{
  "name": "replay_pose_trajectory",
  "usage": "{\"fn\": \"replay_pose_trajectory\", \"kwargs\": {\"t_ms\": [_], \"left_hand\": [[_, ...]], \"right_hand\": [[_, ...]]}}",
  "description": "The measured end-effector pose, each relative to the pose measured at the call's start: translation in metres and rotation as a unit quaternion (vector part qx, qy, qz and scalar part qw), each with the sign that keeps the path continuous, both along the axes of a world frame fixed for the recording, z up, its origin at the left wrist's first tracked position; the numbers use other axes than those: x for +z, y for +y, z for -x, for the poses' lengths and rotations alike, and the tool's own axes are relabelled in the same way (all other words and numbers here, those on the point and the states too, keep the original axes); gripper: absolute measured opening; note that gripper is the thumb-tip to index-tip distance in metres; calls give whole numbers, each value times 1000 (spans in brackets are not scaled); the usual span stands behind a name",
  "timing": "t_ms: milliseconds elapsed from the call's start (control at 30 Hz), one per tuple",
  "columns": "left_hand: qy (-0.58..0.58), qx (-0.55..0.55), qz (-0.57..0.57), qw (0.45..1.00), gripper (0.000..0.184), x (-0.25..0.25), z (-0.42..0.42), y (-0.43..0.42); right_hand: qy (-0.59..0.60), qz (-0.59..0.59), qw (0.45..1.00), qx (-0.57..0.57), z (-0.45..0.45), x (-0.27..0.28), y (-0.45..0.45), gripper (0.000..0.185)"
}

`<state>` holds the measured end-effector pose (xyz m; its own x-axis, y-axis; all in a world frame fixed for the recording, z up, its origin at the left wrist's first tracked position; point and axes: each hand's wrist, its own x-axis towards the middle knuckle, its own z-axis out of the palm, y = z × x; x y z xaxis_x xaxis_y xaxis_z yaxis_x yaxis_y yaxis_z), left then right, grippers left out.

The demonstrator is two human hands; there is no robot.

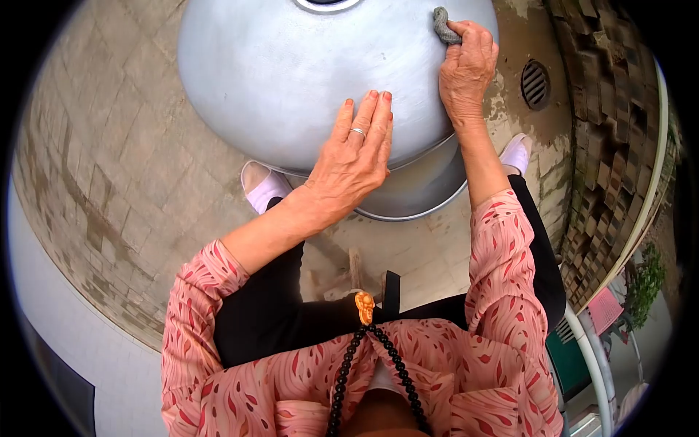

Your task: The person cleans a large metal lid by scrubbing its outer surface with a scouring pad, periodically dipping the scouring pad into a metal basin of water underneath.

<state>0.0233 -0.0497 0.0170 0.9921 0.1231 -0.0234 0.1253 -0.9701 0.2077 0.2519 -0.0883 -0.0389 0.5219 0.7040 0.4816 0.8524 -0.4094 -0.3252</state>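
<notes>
Up on the right of the metal dome (pixel 284 80), pinches a grey wad (pixel 441 26) in the right hand (pixel 467 71), curled lengthwise front to back, left of the fingertips; rests the left hand (pixel 346 162) nearer in, fingers almost together.

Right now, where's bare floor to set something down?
Free: broad paving between the metal dome and the pale strip at far left. Crowded: between the slippers, where the lower metal vessel sits; also right, where the drain lies between dome and bricks.
</notes>
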Motion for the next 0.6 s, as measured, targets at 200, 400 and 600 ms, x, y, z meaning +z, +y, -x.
{"fn": "replay_pose_trajectory", "kwargs": {"t_ms": [200, 400, 600], "left_hand": [[-21, 48, 120, 991, 92, -4, -8, 14], [-4, 68, 104, 992, 94, -3, -4, 17], [5, 57, 80, 995, 80, -1, 0, 12]], "right_hand": [[3, -21, 1000, 20, -3, 0, 1, 27], [38, -11, 999, 9, 8, 17, -1, 27], [54, -27, 998, 18, 9, 14, -2, 28]]}}
